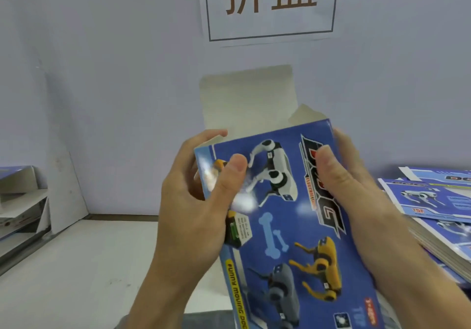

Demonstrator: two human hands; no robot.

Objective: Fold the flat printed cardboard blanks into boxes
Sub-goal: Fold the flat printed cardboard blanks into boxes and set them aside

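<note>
Pale lilac wall point(102, 73) behind, with a paper sign point(271, 7) in large brown characters; off-white bench point(76, 265) below.

Left hand point(188, 208): thumb point(233, 173) pressed on the printed front face, other fingers point(211, 134) curled over the left edge near the top corner, gripping. Right hand point(362, 201): thumb point(328, 165) laid on the front by the red title lettering, remaining fingers wrapped behind the right edge, gripping too. Neither spread wide; both clamped around the blue toy-dog box point(293, 226), held up above the bench, between the two hands, tilted toward the camera.

Top tuck flap point(247, 99) standing open, grey-white inside showing; small side flap point(304, 114) beside it, also unfolded.

Probably light, thin carton: stiff along the creases, easily dented on the broad faces, glossy print likely a little slippery. Best held by the long edges, as here, leaving the top free for tucking.

Stack of flat printed blanks point(438, 216) at right on the bench; folded boxes point(23, 196) at left, partly out of view.
</note>
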